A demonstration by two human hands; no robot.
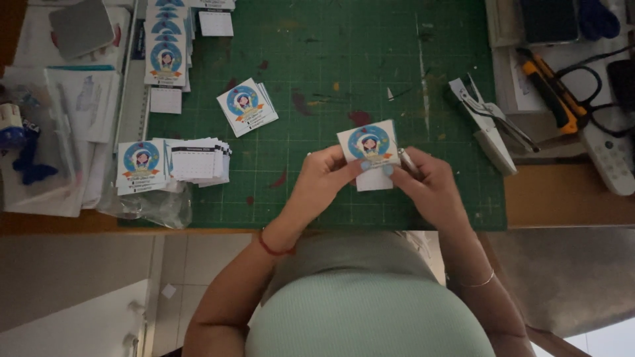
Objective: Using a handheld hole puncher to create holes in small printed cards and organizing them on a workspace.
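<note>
Both hands meet just above the near edge of the green mat (397,79), which lies on the table (569,198). Left hand (324,178): grip closed on the card (369,147), thumb on the printed face, fingers behind, at the card's lower left corner. Right hand (426,182): thumb pinching the card's lower right corner, with a thin silvery tool (406,160) held in the same grip; what kind of tool it is cannot be told. The card is a small white square with a round blue picture, held tilted and clear of the mat, with a white slip (374,178) showing below it between the two thumbs.

Judged procedure for the step in hand:
1. Align card and slip edge to edge before any fastening; check the corners.
2. Keep each thumb at a corner, so the middle of the card stays free.
3. Hold the tool clear of the printed face to avoid marks.

Right of the grip, near: a grey stapler (486,125) lies on the mat, within reach of the right hand. Beyond it, off the mat: an orange knife (549,86) and black-handled scissors (589,99).

Left of the grip, near: a small stack of like cards (247,106), tilted. Farther left: a fanned pile of cards and white slips (178,162), partly on a clear bag (149,205). Far left, at the mat's upper edge: a row of overlapping cards (167,46).
</note>
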